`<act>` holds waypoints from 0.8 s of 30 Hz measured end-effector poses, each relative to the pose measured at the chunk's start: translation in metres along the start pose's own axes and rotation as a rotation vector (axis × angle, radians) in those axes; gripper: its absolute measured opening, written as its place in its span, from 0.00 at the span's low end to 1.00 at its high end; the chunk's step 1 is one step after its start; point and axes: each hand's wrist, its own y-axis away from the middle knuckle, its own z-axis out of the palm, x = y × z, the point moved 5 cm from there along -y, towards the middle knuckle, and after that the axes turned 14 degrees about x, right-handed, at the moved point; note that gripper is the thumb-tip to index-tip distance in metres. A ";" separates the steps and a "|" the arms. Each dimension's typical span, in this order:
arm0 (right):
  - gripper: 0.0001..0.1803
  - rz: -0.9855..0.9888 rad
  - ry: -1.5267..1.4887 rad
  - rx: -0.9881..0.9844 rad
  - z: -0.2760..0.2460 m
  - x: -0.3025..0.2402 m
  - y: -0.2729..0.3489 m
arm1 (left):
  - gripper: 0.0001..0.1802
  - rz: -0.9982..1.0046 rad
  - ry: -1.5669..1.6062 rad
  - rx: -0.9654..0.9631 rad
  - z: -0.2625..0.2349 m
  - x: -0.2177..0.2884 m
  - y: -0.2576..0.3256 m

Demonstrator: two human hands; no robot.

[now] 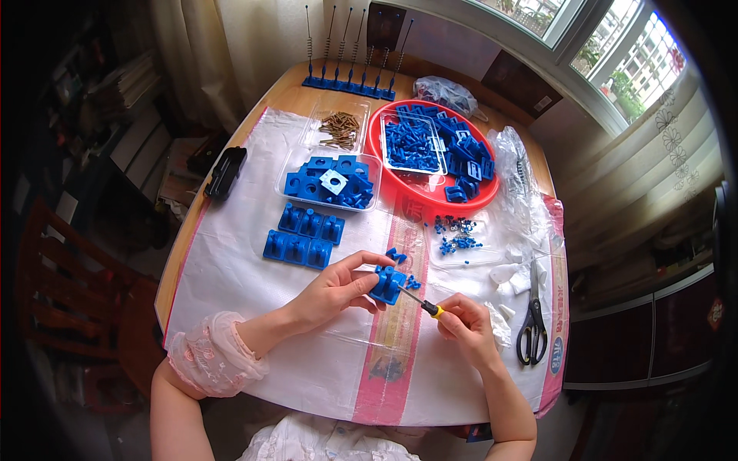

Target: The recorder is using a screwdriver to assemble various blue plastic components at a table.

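Between the fingers of my left hand (338, 293) is a blue plastic bracket (388, 285), held up over the table. My right hand (465, 323) grips a screwdriver (430, 308) with a yellow and black handle, its metal shaft pointing left. The tip meets the bracket's right side; whether it sits in a screw is too small to tell. Just beyond the bracket lie a few small blue parts (395, 256). Left of them, several similar blue brackets (298, 248) stand together in rows.
A clear tub (375, 201) holds blue square plates, with brass-coloured screws (339, 130) behind it. A red basin (492, 203) carries more blue parts. Small blue pieces (460, 243) lie on a clear lid. Black scissors (532, 330) rest at right; a rack of upright springs (350, 87) stands at the back.
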 end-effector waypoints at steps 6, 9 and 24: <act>0.06 -0.048 0.058 0.019 0.002 -0.006 0.006 | 0.24 -0.097 0.114 -0.009 0.001 0.000 0.001; 0.05 -0.124 0.122 0.079 -0.001 -0.006 0.006 | 0.26 -0.160 0.107 0.010 -0.001 -0.001 0.001; 0.16 -0.743 0.583 0.220 0.007 -0.042 0.012 | 0.24 -0.224 0.136 -0.030 0.002 -0.007 0.002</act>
